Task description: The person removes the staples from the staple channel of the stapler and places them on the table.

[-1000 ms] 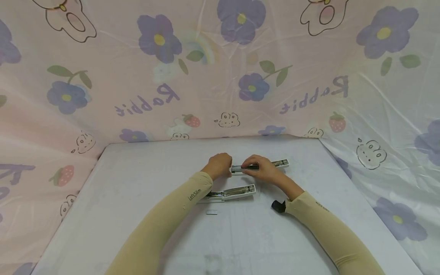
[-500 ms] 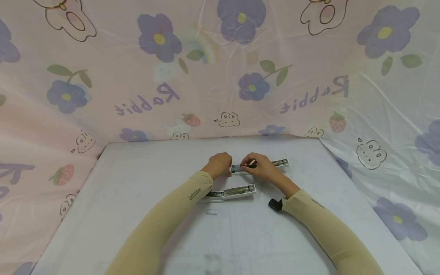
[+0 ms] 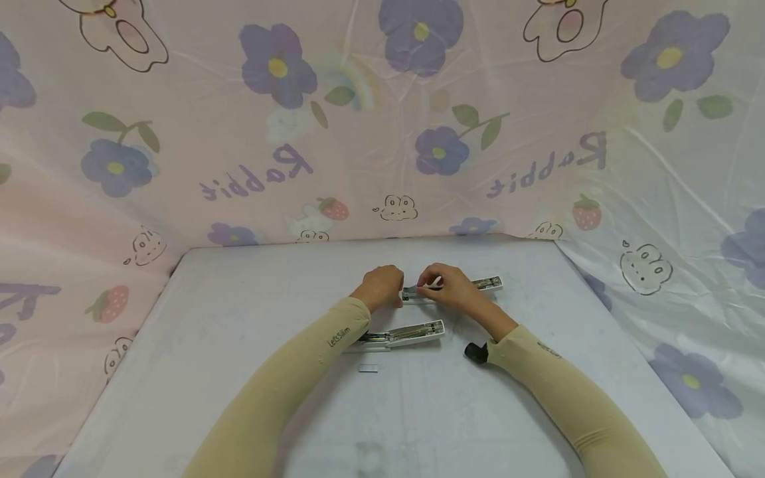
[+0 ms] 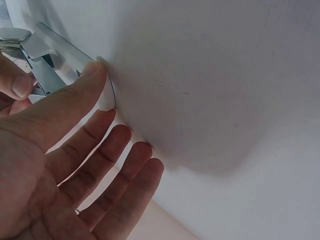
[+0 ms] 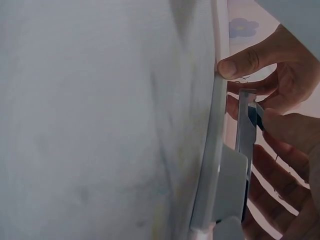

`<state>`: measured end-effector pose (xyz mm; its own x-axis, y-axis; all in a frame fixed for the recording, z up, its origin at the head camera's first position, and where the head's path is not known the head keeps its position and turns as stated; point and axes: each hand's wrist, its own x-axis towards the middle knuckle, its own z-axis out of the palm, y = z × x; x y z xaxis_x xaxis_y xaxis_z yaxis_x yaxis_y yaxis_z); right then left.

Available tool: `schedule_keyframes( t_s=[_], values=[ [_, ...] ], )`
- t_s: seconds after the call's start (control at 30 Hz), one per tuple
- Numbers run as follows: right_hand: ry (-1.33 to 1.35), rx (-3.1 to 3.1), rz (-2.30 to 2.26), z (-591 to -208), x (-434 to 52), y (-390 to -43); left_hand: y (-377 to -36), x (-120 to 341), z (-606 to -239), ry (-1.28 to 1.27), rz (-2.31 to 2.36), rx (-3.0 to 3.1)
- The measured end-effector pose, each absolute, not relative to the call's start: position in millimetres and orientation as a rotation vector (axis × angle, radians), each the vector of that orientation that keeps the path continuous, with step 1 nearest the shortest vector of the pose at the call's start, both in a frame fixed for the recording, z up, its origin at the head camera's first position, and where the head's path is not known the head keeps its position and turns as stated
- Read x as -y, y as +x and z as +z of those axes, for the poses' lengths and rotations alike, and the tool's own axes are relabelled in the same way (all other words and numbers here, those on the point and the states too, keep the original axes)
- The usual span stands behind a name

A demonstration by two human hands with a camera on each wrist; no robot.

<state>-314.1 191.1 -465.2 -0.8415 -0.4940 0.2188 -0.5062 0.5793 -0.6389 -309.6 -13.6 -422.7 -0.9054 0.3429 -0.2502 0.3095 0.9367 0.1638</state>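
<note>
An opened white stapler point(image 3: 487, 284) lies at the back of the table, its top swung back to the right. My left hand point(image 3: 382, 287) holds the left end of its base point(image 4: 106, 97), thumb on one side and index finger against it, the other fingers extended. My right hand point(image 3: 453, 290) is over the metal magazine point(image 5: 245, 125). Its thumb and fingers pinch a small thin bluish-grey metal piece point(image 5: 259, 116) at the magazine; most of that piece is hidden, and I cannot tell its kind.
A second opened stapler point(image 3: 415, 333) lies nearer, partly behind my left forearm. In front of it is a short strip of staples point(image 3: 368, 368). A black piece point(image 3: 476, 353) sticks out at my right cuff. A patterned curtain point(image 3: 358, 166) rises behind the table.
My right hand has slid slightly left along the magazine, and its forearm has shifted left with it. The left hand and both staplers have stayed in place.
</note>
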Motion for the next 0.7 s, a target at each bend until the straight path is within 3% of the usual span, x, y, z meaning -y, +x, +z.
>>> schedule_keyframes(
  t_s=[0.7],
  values=[
    [1.004,2.767,0.947,-462.4,-192.6,-314.7,-309.0,13.4,-423.2,0.483,0.149,-2.820]
  ],
)
